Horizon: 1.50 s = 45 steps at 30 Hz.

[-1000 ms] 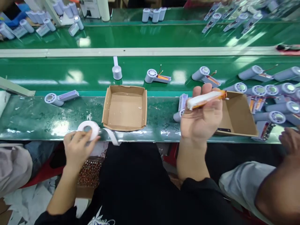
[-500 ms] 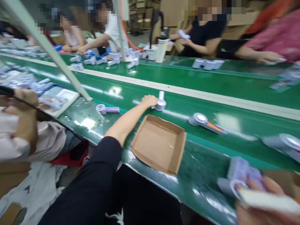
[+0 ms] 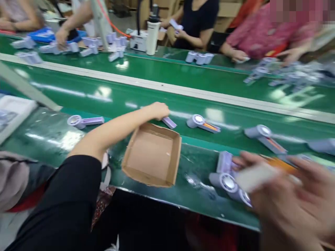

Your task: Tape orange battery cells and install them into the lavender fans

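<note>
My left hand [image 3: 158, 109] reaches across the open cardboard box [image 3: 176, 160] to the green belt. Its fingers are curled on a lavender fan part [image 3: 169, 122], whose handle sticks out below the hand. My right hand [image 3: 288, 205] is blurred at the lower right. It is closed around a white and orange stick [image 3: 258, 177]. Two lavender fan parts [image 3: 227, 181] lie on the table just left of that hand.
More fan parts lie on the belt [image 3: 235, 115]: one [image 3: 202, 122] right of my left hand, another [image 3: 264, 136] farther right, one [image 3: 83, 121] at the left. Other people work across the far belt. A person's sleeve [image 3: 15, 177] is at my left.
My left hand left the tape roll at the table edge, reached to the belt, closed on a fan part and drew it toward the box. My right hand dropped lower right with the stick.
</note>
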Each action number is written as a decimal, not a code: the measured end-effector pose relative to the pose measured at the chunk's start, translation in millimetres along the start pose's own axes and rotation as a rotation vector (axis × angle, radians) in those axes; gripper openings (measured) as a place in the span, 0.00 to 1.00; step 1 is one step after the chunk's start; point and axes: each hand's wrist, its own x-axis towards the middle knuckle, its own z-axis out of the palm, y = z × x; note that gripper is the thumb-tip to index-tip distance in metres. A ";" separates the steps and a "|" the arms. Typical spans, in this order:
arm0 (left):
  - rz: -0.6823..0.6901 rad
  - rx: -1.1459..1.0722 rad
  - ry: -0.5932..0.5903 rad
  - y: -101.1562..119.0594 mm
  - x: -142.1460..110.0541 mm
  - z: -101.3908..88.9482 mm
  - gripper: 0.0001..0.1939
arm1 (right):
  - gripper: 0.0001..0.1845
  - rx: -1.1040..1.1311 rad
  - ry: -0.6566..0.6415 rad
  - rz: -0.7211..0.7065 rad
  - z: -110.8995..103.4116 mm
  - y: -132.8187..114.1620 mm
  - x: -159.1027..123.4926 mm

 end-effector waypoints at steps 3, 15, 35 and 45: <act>0.021 -0.024 -0.058 -37.4 7.3 -1.2 0.13 | 0.34 -0.151 0.043 0.064 -10.6 9.1 -0.9; -0.130 -0.113 0.119 -31.4 38.0 29.5 0.19 | 0.24 -0.518 -0.056 0.196 -2.1 81.7 41.3; -0.235 -0.262 0.308 13.8 34.7 31.4 0.21 | 0.25 -1.065 -0.467 0.429 23.5 40.7 44.1; -1.117 -0.812 0.967 110.5 -371.0 242.5 0.16 | 0.22 -1.025 -0.450 0.202 16.7 66.5 35.0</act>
